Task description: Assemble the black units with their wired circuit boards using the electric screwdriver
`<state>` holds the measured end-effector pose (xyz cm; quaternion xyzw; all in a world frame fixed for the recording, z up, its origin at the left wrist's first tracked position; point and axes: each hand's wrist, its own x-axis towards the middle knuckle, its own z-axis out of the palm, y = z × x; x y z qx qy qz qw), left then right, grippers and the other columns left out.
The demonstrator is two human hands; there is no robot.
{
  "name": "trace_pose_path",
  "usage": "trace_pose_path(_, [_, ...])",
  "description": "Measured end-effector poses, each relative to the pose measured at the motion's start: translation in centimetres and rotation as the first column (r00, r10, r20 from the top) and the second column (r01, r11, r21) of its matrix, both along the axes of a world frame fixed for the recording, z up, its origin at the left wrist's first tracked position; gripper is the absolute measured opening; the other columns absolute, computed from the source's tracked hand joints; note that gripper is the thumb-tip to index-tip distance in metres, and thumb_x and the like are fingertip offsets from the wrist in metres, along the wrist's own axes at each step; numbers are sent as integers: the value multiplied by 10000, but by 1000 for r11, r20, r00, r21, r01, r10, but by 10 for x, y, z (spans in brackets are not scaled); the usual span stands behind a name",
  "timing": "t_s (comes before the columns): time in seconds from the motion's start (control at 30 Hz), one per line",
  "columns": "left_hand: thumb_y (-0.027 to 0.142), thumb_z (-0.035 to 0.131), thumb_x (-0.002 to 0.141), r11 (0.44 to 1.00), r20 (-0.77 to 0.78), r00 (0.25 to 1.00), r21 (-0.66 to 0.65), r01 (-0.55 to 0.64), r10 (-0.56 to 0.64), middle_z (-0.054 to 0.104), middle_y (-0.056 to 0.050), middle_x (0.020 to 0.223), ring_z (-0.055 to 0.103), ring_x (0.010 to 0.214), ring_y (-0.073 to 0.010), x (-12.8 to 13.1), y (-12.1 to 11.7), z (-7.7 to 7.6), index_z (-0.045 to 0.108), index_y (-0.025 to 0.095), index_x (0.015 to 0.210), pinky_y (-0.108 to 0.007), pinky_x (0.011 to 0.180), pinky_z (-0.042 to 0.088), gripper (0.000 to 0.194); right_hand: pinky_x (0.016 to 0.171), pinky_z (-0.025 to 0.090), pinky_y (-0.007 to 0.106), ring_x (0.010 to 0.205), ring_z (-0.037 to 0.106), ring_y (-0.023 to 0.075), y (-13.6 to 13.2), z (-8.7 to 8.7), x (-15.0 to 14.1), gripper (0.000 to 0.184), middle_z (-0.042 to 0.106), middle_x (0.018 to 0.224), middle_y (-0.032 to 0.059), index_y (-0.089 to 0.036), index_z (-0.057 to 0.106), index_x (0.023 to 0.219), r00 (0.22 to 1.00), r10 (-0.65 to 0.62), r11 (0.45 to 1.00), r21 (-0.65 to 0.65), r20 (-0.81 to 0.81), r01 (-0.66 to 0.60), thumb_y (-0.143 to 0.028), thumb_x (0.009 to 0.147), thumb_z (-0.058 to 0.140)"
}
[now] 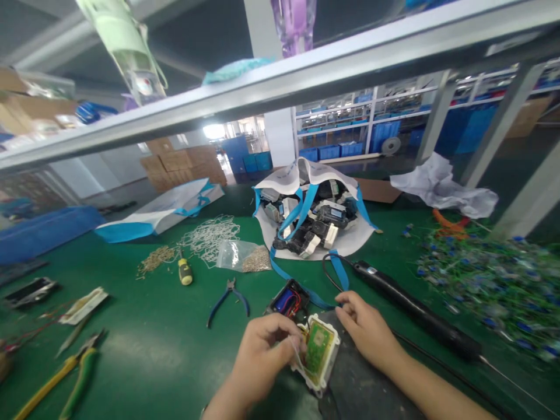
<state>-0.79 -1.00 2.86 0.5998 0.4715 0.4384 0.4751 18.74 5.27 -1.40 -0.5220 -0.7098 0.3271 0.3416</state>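
Note:
A white plastic housing [331, 353] with a green circuit board [319, 350] set in it lies tilted on a dark mat [363, 379]. At its left edge my left hand [265, 353] pinches a thin, pale sealing strip [298, 353] that runs along the housing's rim. Just behind is an open black case half [286, 300] with a blue battery and red wires. To the right of the housing, my right hand [370, 332] rests over the mat's edge, thumb and fingers slightly apart, with nothing visible between them.
Behind stands a white bag [312, 227] full of black-and-white devices. Cutters [227, 297], a screwdriver [185, 271], pliers [65, 379] and white cords [212, 236] lie leftward. An electric screwdriver [415, 309] and piled green wires [490, 280] lie right. A shelf [271, 87] crosses overhead.

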Motion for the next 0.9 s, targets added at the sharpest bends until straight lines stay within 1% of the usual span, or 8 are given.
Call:
trace_pose_path(0.1, [250, 528, 666, 996, -152, 988, -80, -39, 27, 491, 15, 522, 425, 477, -87, -11, 2, 15, 548, 126, 616, -194, 467, 340, 136, 568, 339, 287, 583, 488, 176, 2, -7, 1, 195, 476, 597, -16, -191, 435, 893, 994, 36, 999, 33, 106, -40, -328, 790, 340])
trace_pose_path(0.2, [237, 493, 676, 992, -420, 900, 21, -122, 119, 504, 20, 546, 447, 524, -98, -36, 15, 35, 572, 137, 641, -200, 505, 346, 132, 585, 352, 291, 619, 513, 183, 0, -5, 0, 181, 505, 625, -6, -192, 437, 901, 988, 53, 997, 42, 145, -60, -296, 796, 332])
trace_pose_path(0.4, [337, 494, 681, 844, -705, 487, 318, -432, 515, 614, -27, 732, 584, 706, -193, -121, 73, 82, 605, 151, 866, -281, 675, 445, 285, 586, 359, 281, 628, 520, 181, -2, -2, -1, 159, 518, 635, -1, -180, 452, 890, 984, 42, 995, 82, 171, -57, -241, 794, 342])
trace_pose_path(0.57, [309, 495, 694, 699, -692, 192, 593, -399, 696, 388, -152, 1227, 458, 1057, -318, -146, 84, 76, 397, 86, 1203, -421, 909, 346, 565, 589, 356, 268, 648, 523, 180, -5, -2, -1, 141, 525, 653, -1, -177, 469, 890, 981, 25, 994, 102, 190, -45, -201, 798, 365])
trace_pose_path(0.63, [330, 504, 701, 700, -688, 193, 604, -382, 699, 417, -156, 1193, 504, 998, -280, -131, 74, 61, 405, 90, 1185, -396, 895, 372, 549, 591, 357, 266, 660, 524, 179, -5, -2, -1, 135, 531, 665, 0, -179, 473, 891, 980, 24, 994, 104, 199, -45, -187, 795, 378])
trace_pose_path(0.73, [369, 492, 726, 799, -729, 341, 485, -354, 593, 522, -116, 1085, 543, 925, -232, -89, 50, 38, 403, 130, 1157, -344, 799, 436, 501, 601, 361, 264, 667, 525, 176, -5, -2, -1, 132, 538, 676, -1, -180, 476, 892, 977, 27, 993, 102, 212, -50, -168, 792, 390])
trace_pose_path(0.83, [442, 454, 759, 940, -806, 499, 200, -277, 318, 606, -86, 894, 587, 803, -220, -38, 24, 25, 390, 137, 1113, -324, 705, 450, 471, 609, 363, 262, 664, 526, 172, -5, -2, -1, 135, 541, 674, -2, -177, 476, 897, 974, 35, 993, 99, 225, -58, -158, 794, 392])
trace_pose_path(0.9, [463, 514, 716, 978, -863, 479, 71, -196, 158, 625, -78, 806, 601, 743, -243, -8, 8, 20, 417, 147, 1065, -325, 644, 444, 481, 609, 364, 260, 663, 526, 171, -4, -2, -2, 138, 544, 673, -1, -172, 477, 903, 972, 39, 993, 99, 232, -63, -152, 795, 394])
